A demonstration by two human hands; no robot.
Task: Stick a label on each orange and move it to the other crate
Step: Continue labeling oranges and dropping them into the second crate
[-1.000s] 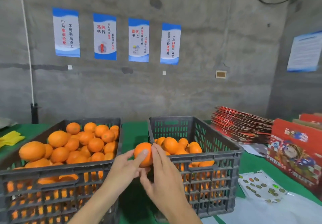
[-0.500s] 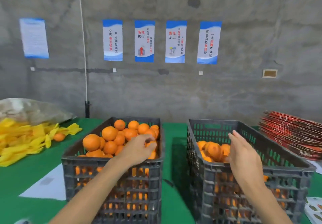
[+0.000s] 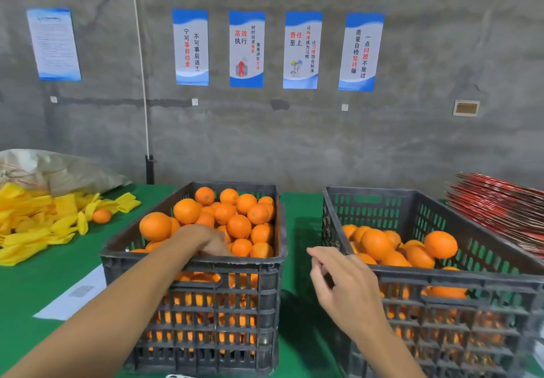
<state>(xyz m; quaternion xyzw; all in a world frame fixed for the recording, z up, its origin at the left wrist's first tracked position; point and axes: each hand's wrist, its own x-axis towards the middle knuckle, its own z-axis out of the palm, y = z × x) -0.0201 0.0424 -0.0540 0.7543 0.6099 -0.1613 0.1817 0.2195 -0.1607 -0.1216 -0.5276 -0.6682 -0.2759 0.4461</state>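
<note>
left hand (image 3: 210, 241): reaching down, fingers hidden | right hand (image 3: 341, 277): raised, fingers loosely curled

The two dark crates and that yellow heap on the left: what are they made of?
The crates look like moulded plastic, matt dark grey: slotted lattice walls, scuffed rims. The yellow heap seems to be soft foam fruit sleeves, judging by the limp, ribbed strips, though that is uncertain.

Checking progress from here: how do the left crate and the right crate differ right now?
The left crate is heaped with oranges to its rim; the right crate holds a lower pile, its back wall bare. The left hand reaches into the left crate; the right hand hovers before the right one, outside it. Both are dark slotted plastic crates on the green table.
</note>
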